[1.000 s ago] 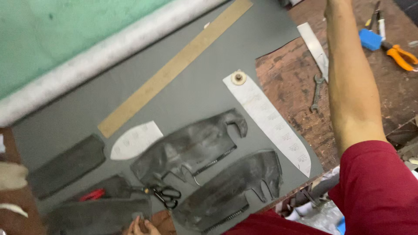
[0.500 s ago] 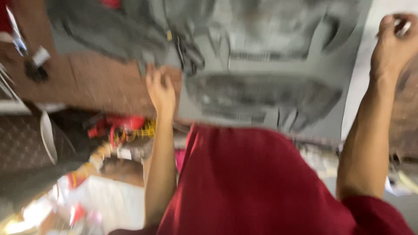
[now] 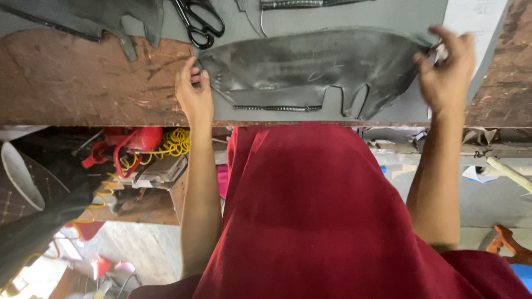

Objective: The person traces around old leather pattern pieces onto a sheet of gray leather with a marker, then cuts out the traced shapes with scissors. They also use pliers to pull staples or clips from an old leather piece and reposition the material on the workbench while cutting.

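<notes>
Head view looks down past a red shirt (image 3: 327, 221) to the bench edge, where both hands are on one dark cut piece (image 3: 310, 72). Left hand (image 3: 194, 91), at about ten o'clock from the shirt, has its fingers curled at the piece's left end, apparently pinching the edge, though the grip is partly hidden by the knuckles. Right hand (image 3: 446, 72), at about one o'clock, has its fingers bent and closed on the piece's right tip. As far as can be judged, the piece is already cut to shape and lies flat on the grey mat (image 3: 388, 16); it is gripped at both ends but not yet lifted.

It is a long, thin, dull grey-black sheet with a scuffed sheen, a stitched or ridged strip along its lower edge, and two or three pointed tabs toward its right end.

Farther off, at twelve o'clock, black scissors (image 3: 199, 22) lie on the mat, and a second dark cutout (image 3: 111, 14) sits at eleven o'clock over the brown bench (image 3: 83, 83).
</notes>
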